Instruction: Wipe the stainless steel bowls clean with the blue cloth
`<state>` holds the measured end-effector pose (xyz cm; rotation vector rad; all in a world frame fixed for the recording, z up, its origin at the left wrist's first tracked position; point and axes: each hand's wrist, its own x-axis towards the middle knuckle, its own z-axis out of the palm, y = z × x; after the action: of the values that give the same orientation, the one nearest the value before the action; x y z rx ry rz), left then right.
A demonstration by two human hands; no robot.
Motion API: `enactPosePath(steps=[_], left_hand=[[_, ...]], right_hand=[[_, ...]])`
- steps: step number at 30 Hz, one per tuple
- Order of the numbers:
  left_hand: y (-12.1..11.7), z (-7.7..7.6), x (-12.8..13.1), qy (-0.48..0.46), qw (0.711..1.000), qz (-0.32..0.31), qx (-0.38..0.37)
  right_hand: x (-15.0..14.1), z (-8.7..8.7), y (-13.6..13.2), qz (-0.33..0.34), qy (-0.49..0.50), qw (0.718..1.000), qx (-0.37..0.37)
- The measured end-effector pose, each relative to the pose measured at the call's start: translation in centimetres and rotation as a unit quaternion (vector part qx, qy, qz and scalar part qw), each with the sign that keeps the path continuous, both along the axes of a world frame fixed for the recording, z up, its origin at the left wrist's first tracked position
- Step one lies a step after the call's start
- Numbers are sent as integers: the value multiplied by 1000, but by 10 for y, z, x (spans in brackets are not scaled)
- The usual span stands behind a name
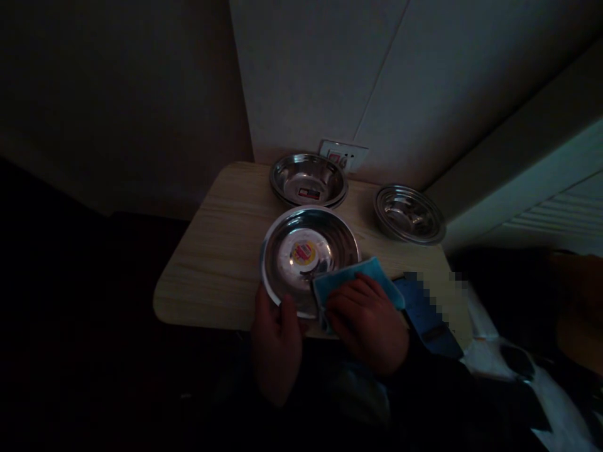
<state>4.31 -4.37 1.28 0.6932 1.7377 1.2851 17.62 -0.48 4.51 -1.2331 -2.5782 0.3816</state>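
Observation:
A shiny metal basin (282,257) with a yellow and red round sticker on its bottom is tilted slightly toward me over the near edge of the table. My left hand (277,348) grips its near-left rim, thumb on the upper side and fingers beneath. In my right hand (365,320) is a folded blue cloth (348,279), pressed against the basin's near-right rim. Part of that rim is hidden under the cloth. Behind the basin, close to the wall, stands a stack of metal basins (301,179) with a dark label inside the top one.
More nested metal bowls (407,213) stand at the right of the wooden table (211,251). A dark flat device (428,320), partly blurred out, lies at the right edge. A wall socket (343,154) sits behind the stack. White and dark items (513,370) are at lower right.

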Motion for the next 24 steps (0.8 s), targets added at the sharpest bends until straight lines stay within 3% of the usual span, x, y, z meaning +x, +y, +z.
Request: enactPosePath(steps=[5, 11, 16, 24], left_hand=[[1, 3, -1, 56, 998, 1, 36], [2, 3, 0, -1, 1000, 5, 12], [6, 5, -2, 67, 997, 17, 38], [6, 3, -2, 23, 1000, 10, 4]], right_hand=[[-6, 2, 0, 10, 20, 1000, -7], [1, 3, 0, 2, -6, 1000, 9], [-8, 4, -1, 13, 19, 1000, 7], [0, -2, 1, 5, 16, 999, 41]])
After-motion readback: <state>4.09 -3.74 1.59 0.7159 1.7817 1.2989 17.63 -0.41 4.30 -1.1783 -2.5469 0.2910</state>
